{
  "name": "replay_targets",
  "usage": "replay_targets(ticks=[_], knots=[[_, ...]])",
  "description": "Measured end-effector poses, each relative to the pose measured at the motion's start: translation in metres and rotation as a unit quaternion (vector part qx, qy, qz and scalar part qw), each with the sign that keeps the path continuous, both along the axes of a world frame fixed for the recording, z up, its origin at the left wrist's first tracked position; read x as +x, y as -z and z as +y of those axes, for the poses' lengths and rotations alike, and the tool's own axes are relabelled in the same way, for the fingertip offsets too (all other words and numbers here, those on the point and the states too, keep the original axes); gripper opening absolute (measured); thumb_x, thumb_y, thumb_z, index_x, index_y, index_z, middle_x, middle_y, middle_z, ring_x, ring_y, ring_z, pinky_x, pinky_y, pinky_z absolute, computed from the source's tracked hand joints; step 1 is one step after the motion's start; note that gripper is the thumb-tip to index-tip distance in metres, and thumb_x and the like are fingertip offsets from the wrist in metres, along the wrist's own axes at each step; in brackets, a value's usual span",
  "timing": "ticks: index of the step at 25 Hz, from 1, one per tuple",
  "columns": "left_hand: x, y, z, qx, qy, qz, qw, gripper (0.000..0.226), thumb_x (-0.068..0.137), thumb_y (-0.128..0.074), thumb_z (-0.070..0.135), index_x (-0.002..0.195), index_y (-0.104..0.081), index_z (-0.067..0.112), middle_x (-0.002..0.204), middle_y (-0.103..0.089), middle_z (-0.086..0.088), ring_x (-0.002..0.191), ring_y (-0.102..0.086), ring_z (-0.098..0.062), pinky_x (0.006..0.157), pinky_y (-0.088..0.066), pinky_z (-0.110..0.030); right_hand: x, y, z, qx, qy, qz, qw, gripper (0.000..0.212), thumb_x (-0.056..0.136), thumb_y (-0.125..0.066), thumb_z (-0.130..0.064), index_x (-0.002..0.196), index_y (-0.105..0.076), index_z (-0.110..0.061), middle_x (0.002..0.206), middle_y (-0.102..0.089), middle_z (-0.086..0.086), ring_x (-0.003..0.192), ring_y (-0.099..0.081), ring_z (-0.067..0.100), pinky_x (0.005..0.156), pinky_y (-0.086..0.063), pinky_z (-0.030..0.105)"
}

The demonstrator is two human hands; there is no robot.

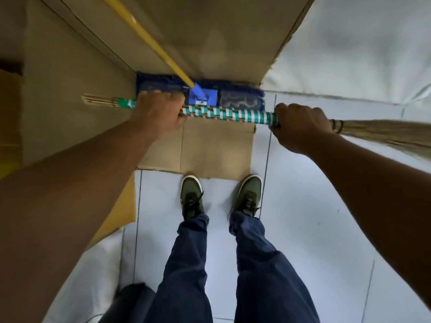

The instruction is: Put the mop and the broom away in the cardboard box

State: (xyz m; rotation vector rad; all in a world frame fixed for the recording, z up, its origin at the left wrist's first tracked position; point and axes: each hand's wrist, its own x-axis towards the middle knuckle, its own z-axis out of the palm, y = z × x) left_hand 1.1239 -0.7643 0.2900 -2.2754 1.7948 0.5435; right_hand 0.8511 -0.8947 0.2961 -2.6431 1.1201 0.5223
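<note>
Both hands (161, 113) (300, 127) hold broom (224, 114) across mop (203, 95).

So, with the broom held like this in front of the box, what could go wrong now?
1. The broom lies crosswise in both hands, left hand and right hand; it looks wider than the cardboard box opening, so its ends may catch on the walls.
2. The mop already stands inside, its yellow handle leaning; the broom may knock it over.
3. The feet stand at the edge of the floor flap, which could slip.
</note>
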Motion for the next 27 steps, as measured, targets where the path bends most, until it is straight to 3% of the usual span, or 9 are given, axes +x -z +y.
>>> replay_targets(ticks=[5, 11, 15, 21, 27], knots=[[0.014, 0.143, 0.004, 0.019, -0.027, -0.03, 0.999, 0.049, 0.088, -0.055, 0.042, 0.123, -0.047, 0.009, 0.124, -0.052, -0.025, 0.116, -0.044, -0.044, 0.099, -0.034, -0.055, 0.007, 0.155, -0.004, 0.01, -0.042, -0.03, 0.999, 0.034, 0.094, -0.049, -0.04, 0.107, -0.049, -0.009, 0.09, -0.062, 0.019, 0.076, -0.059, 0.036, 0.063, -0.034, 0.038], [0.004, 0.32, 0.001, 0.037, -0.071, -0.019, 0.997, 0.049, 0.089, -0.055, 0.034, 0.133, -0.041, 0.017, 0.135, -0.045, -0.018, 0.128, -0.032, -0.039, 0.108, -0.018, -0.062, 0.008, 0.328, -0.005, 0.009, -0.045, 0.017, 0.999, 0.035, 0.094, -0.048, -0.037, 0.111, -0.047, -0.006, 0.095, -0.06, 0.02, 0.082, -0.058, 0.038, 0.064, -0.035, 0.041], [0.002, 0.397, 0.015, 0.035, -0.063, -0.004, 0.997, 0.05, 0.091, -0.055, 0.025, 0.138, -0.041, 0.013, 0.135, -0.046, -0.021, 0.123, -0.037, -0.041, 0.105, -0.026, -0.055, 0.007, 0.401, -0.005, 0.002, -0.054, 0.035, 0.998, 0.032, 0.092, -0.053, -0.034, 0.108, -0.048, -0.006, 0.093, -0.058, 0.019, 0.079, -0.054, 0.035, 0.066, -0.037, 0.043], [0.017, 0.43, 0.02, 0.017, -0.031, -0.027, 0.999, 0.046, 0.084, -0.063, 0.008, 0.129, -0.052, 0.008, 0.115, -0.049, -0.031, 0.104, -0.044, -0.05, 0.088, -0.038, -0.057, 0.018, 0.445, 0.001, 0.013, -0.056, 0.059, 0.997, 0.035, 0.088, -0.058, -0.027, 0.111, -0.044, -0.005, 0.106, -0.048, 0.022, 0.092, -0.046, 0.038, 0.071, -0.043, 0.048], [0.011, 0.405, 0.017, 0.042, -0.024, -0.053, 0.997, 0.064, 0.08, -0.06, 0.005, 0.139, -0.037, 0.005, 0.129, -0.043, -0.031, 0.119, -0.038, -0.048, 0.097, -0.036, -0.058, 0.024, 0.417, 0.001, 0.062, 0.007, 0.054, 0.997, 0.051, 0.085, -0.063, -0.029, 0.128, -0.04, -0.012, 0.122, -0.048, 0.018, 0.11, -0.047, 0.037, 0.087, -0.043, 0.051]])
